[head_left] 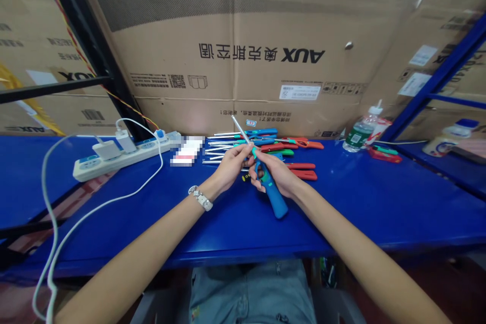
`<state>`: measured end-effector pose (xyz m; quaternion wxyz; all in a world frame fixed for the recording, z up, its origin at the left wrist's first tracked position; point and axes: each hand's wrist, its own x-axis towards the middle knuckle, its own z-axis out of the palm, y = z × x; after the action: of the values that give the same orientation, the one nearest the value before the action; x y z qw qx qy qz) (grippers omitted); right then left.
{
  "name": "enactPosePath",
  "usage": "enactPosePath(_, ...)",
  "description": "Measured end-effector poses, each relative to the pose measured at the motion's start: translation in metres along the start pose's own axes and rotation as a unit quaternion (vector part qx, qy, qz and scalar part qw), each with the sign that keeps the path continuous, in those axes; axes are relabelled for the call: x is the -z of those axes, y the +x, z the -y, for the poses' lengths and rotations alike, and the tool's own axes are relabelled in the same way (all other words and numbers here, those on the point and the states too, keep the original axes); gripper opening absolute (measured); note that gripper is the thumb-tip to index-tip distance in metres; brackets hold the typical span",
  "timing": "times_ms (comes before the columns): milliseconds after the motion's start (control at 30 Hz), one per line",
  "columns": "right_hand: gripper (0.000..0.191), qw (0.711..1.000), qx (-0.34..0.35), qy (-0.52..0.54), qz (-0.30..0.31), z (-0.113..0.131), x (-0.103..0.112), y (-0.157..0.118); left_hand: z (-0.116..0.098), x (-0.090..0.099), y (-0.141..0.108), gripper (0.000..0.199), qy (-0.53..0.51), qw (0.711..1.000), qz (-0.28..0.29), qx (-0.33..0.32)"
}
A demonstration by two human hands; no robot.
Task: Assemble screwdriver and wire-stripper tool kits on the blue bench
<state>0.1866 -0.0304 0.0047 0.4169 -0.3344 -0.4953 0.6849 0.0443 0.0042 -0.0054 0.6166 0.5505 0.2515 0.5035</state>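
A blue long-necked gas lighter (276, 199) with a metal tube is held above the blue table, its tube pointing up and to the left. My right hand (279, 172) is closed around the upper part of its handle, near the trigger. My left hand (232, 164) pinches the lighter where the tube meets the handle. Behind my hands lies a pile of similar lighters (279, 147) with red, blue, green and orange handles, their metal tubes pointing left. A small black and yellow item (246, 177) shows partly beneath my hands.
A white power strip (117, 158) with plugs and looping cables is at the left. At the right stand a green-labelled bottle (356, 136), a red item (385, 155) and a blue-capped bottle (450, 137). A large cardboard sheet (170, 76) rises behind the table (197, 233).
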Motion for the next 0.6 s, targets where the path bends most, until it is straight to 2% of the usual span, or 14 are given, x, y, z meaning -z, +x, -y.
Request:
enactPosePath(167, 0.042, 0.999, 0.041, -0.023, -0.014, -0.001, 0.000, 0.001, 0.001, -0.005, 0.004, 0.039, -0.009, 0.999, -0.036, -0.019)
enactPosePath(367, 0.044, 0.997, 0.055, -0.048, -0.029, -0.007, 0.004, 0.004, -0.002, -0.007, -0.001, 0.041, -0.018, 0.999, 0.008, 0.039)
enactPosePath(600, 0.044, 0.995, 0.074, -0.062, -0.015, -0.008, 0.004, 0.005, -0.014, -0.009, 0.008, 0.027, -0.041, 0.997, -0.055, -0.018)
